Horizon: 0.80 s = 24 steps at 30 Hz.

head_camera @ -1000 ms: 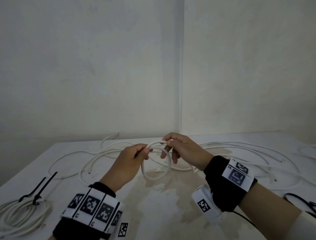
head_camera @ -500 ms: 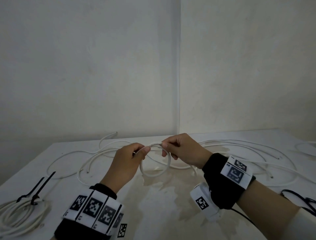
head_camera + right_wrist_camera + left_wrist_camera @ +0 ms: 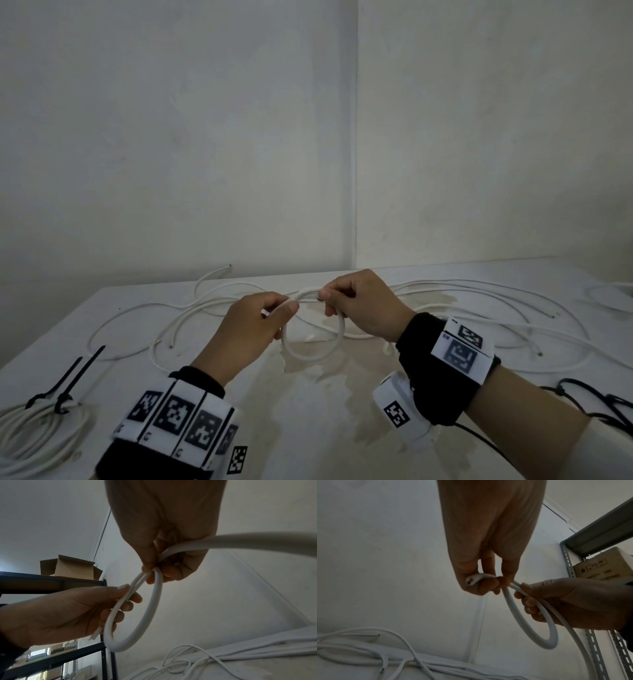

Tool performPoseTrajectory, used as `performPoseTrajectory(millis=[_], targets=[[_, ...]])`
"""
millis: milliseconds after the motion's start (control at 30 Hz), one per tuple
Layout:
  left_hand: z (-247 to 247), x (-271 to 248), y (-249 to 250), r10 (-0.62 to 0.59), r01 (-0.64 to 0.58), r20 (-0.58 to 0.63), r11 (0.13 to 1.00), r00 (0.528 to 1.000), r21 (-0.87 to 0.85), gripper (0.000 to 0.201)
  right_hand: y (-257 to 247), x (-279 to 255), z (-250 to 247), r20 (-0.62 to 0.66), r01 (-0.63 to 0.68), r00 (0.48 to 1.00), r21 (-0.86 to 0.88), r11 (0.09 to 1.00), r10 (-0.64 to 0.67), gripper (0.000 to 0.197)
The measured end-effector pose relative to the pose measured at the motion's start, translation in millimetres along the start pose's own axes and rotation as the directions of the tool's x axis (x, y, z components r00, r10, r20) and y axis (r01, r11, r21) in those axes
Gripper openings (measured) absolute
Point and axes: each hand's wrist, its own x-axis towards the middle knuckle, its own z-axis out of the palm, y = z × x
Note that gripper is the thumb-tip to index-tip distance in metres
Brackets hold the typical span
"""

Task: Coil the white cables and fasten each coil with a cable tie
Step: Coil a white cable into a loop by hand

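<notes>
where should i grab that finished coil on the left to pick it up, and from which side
Grip the tied coil right at the black cable tie, where the turns are cinched into one bundle. Come from above with the fingers straddling the bundle: it lies flat on the table, and elsewhere the loops spread loosely and would probably sag.

Above the pale flat surface [image 3: 308, 428], the small round loop of white cable [image 3: 310, 354] hangs just below the fingers [image 3: 291, 308] of the left hand [image 3: 246, 332] and right hand [image 3: 363, 308], which meet at its top. Loose white cables [image 3: 479, 287] sprawl on the surface behind and either side of the fingers. Well left and nearer, the tied white cable coil [image 3: 37, 435] lies, black cable ties [image 3: 77, 377] on it.
</notes>
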Motion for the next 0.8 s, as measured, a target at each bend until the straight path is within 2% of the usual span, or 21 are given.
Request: performPoseTrajectory(millis=[167, 333, 400, 433, 500, 533, 600, 667, 800], targets=[[-2, -1, -2, -0.035, 0.029, -0.097, 0.998, 0.995, -0.062, 0.017, -1, -1, 2, 0.065, -0.049, 0.997, 0.228, 0.972, 0.035, 0.022], [1, -4, 1, -0.047, 0.043, -0.140, 0.999, 0.989, -0.027, 0.017, -1, 1, 3, 0.036, -0.023, 0.999, 0.195, 0.981, 0.017, 0.027], [1, -5, 4, -0.081, 0.081, -0.107, 0.997, 0.991, -0.006, 0.023, 0, 1, 3, 0.016, -0.003, 1.000, 0.153, 0.988, 0.000, 0.031], [0, -5, 5, -0.141, 0.138, -0.077, 0.989, 0.987, -0.043, 0.028, 1, 1, 3, 0.006, 0.003, 1.000, 0.137, 0.991, -0.004, 0.032], [-6, -5, 9, -0.303, 0.306, 0.048, 0.924, 0.952, -0.231, 0.032, 2, 1, 2, -0.010, 0.007, 1.000, 0.104, 0.995, -0.006, 0.035], [-11, -6, 11, -0.341, 0.362, 0.121, 0.881, 0.932, -0.306, 0.030, 3, 1, 2, -0.017, 0.009, 1.000, 0.088, 0.996, -0.008, 0.035], [-21, -8, 10, -0.342, 0.403, 0.228, 0.851, 0.912, -0.336, 0.021, 3, 1, 0, -0.028, 0.015, 1.000, 0.059, 0.998, -0.013, 0.035], [-27, -9, 8, -0.306, 0.401, 0.280, 0.820, 0.910, -0.407, 0.019, 4, 1, -1, -0.033, 0.022, 0.999, 0.037, 0.999, -0.020, 0.036], [-21, -13, 6, -0.296, 0.395, 0.262, 0.731, 0.918, -0.557, 0.018, 3, 2, 3, -0.054, 0.028, 0.998, 0.029, 0.999, -0.026, 0.037]])
